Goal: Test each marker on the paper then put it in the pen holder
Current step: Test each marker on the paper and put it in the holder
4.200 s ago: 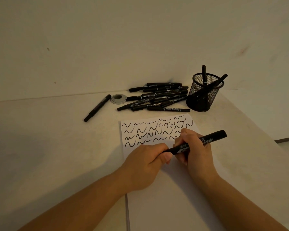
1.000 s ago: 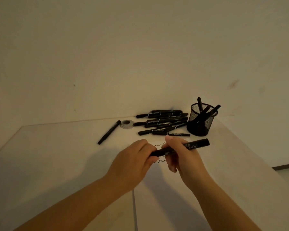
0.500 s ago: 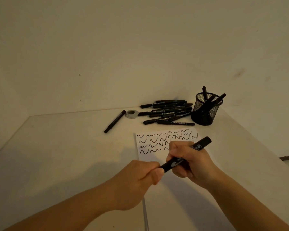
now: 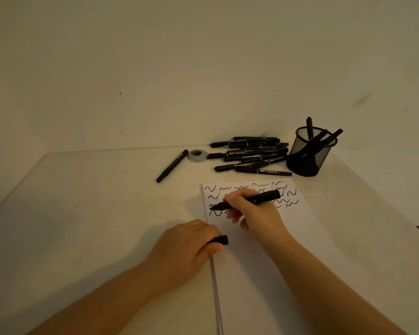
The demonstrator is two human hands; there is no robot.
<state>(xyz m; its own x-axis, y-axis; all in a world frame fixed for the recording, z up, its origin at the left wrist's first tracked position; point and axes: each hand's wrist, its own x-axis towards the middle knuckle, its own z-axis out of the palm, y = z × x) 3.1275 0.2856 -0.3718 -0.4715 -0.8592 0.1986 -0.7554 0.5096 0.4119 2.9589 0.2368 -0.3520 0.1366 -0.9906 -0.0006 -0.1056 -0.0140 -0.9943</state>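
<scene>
My right hand (image 4: 252, 211) fingers pinch uncapped marker (image 4: 249, 200), tip on paper (image 4: 264, 250); left hand (image 4: 186, 247) fingers curled around its cap (image 4: 219, 240).

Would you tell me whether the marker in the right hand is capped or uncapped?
Uncapped: the marker shows its bare tip at the paper, and the left hand holds the cap.

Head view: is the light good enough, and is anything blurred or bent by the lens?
Head view: dim, yellowish light; soft shadows lie left of both arms. The table edges bow from the wide lens. The squiggles on the paper stay readable, but print on the piled markers is too small.
</scene>
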